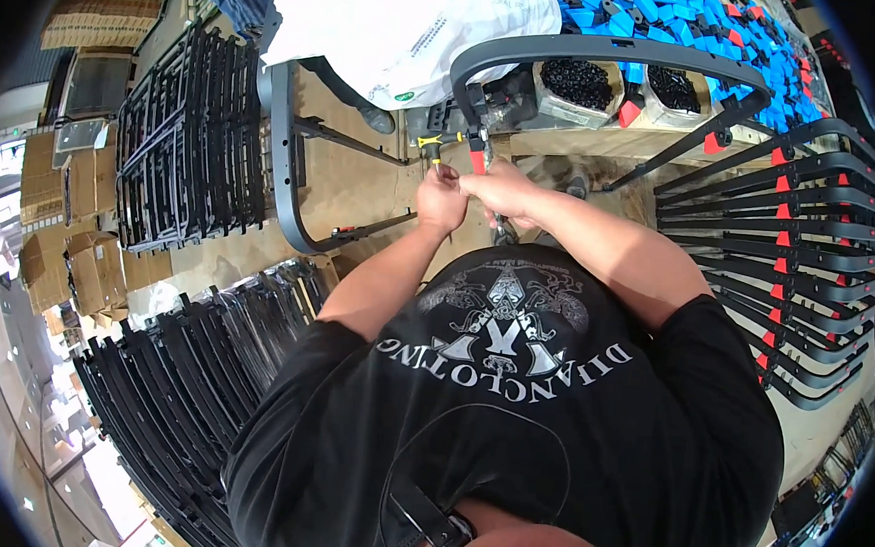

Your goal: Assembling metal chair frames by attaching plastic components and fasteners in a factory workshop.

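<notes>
A black tubular frame (611, 52) with rounded corners stands in front of me. One of its legs comes toward me and carries a red piece (477, 162). My left hand (442, 204) is closed, its fingertips at the lower end of a yellow-and-black T-shaped tool (433, 147); what they pinch is too small to make out. Touching it from the right, my right hand (505, 193) is closed beside the red piece. Its grip is hidden. Just below it shows a dark metallic object (501, 229), partly covered.
Blue plastic parts (673, 22) cover the bench behind two boxes of small black pieces (577, 85). A large white bag (402, 31) lies at the far side. Black frames (190, 138) are stacked left, others with red pieces (780, 244) right. Cardboard boxes (93, 262) stand farther left.
</notes>
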A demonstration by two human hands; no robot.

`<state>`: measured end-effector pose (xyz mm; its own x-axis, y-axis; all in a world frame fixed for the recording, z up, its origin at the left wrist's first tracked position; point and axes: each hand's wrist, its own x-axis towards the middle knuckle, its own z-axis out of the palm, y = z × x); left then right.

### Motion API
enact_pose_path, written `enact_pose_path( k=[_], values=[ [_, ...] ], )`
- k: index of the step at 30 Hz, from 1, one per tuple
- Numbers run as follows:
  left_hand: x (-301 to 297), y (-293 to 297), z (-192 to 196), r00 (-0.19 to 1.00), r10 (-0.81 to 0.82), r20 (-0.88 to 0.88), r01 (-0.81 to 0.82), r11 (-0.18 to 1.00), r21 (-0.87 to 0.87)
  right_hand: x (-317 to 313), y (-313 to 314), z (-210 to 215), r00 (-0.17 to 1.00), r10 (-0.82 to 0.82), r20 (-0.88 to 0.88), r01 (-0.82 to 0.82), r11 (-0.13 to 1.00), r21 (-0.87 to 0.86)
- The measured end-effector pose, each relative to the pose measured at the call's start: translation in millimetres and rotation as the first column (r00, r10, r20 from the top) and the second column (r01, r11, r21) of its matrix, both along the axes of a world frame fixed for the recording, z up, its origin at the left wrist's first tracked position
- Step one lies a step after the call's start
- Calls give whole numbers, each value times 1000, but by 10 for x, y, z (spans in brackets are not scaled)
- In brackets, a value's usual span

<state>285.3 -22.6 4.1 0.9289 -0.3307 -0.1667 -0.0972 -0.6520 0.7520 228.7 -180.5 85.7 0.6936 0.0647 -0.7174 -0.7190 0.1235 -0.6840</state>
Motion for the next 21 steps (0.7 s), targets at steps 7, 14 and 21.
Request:
enact_pose_path(
  k=[7,14,21],
  values=[
    [281,-193,-726,969,217,-121,-224,973,-49,35,60,255,998,54,-19,-55,996,-75],
    [234,-103,-578,943,195,-270,-291,876,-384,-111,-30,-276,970,-240,-42,244,957,160],
    [437,-278,-142,865,182,-468,-453,686,-569,-772,-696,-604,852,-522,-35,523,852,29]
  ],
)
